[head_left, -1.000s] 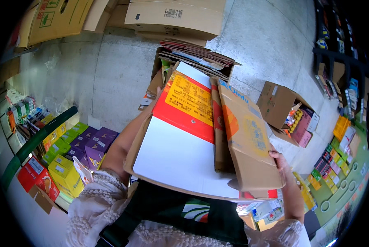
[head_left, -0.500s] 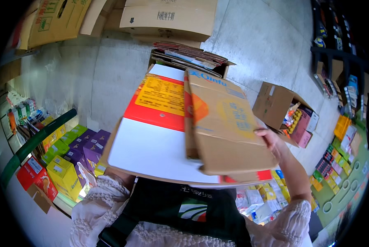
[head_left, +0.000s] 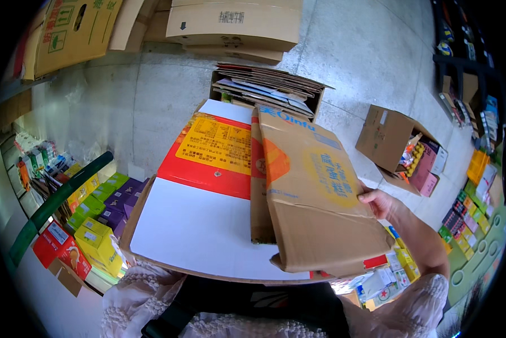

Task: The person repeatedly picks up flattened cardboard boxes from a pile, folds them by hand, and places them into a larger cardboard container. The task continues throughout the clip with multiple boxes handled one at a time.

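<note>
Right of centre, I've the right hand (head_left: 380, 203) gripping a flattened brown cardboard carton (head_left: 315, 186) by its edge; left hand hidden.

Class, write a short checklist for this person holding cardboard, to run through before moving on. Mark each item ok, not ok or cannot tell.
1. Right hand gripping the flattened brown carton by its edge: ok.
2. Left hand's grip: cannot tell; out of sight.
3. Brown carton squared up with the white-and-red board beneath: not ok; it lies askew.
4. Feet in view: not ok.
5. Open carton on the floor at right visible: ok.
</note>
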`<state>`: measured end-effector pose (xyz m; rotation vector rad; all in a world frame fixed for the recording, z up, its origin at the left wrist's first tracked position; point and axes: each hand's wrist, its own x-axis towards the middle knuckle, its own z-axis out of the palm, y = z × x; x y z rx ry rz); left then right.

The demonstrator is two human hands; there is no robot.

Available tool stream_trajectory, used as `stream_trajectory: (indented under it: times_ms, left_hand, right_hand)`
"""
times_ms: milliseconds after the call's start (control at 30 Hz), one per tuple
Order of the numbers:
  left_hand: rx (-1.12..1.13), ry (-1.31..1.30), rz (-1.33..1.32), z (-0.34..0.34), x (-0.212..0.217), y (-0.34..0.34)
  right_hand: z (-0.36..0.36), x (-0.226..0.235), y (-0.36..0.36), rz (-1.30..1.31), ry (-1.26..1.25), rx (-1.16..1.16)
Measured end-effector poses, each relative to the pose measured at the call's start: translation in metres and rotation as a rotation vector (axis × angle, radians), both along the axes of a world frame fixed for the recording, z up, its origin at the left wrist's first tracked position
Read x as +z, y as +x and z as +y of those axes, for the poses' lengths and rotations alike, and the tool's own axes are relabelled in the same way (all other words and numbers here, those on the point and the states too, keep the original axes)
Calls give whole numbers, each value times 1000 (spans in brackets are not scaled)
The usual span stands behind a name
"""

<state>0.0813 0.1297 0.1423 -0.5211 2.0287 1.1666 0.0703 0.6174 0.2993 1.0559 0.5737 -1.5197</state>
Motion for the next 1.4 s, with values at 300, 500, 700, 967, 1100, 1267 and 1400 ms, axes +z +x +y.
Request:
stream_trajectory:
  times_ms: [300,500,700,967,1100,1267,1400]
  left_hand:
    - [54,29,-23,-25,-7,-13]
    - [89,27,-52,-26,-8,-19]
    - [109,24,-68,-18,-4,-22]
    - [102,30,-67,-5,12,-29]
    - [52,98,-33,23,14,-47]
    - [-149,249,50,92,12,-99]
    - [-351,295,11,133,14,-132]
  right_hand:
    - [-38,-105,-10,6,-42,-118]
    - [-57,-145,-29,197,43,-306]
    - [-79,-69,-44,975,576,138]
    - [-132,57,-61,1580,747,1139]
    - [-122,49,-64,1631,1054,1091]
    - [-121,30,-93,1673,1001,1039]
    - [-122,-15,-123,1695,1027,1068]
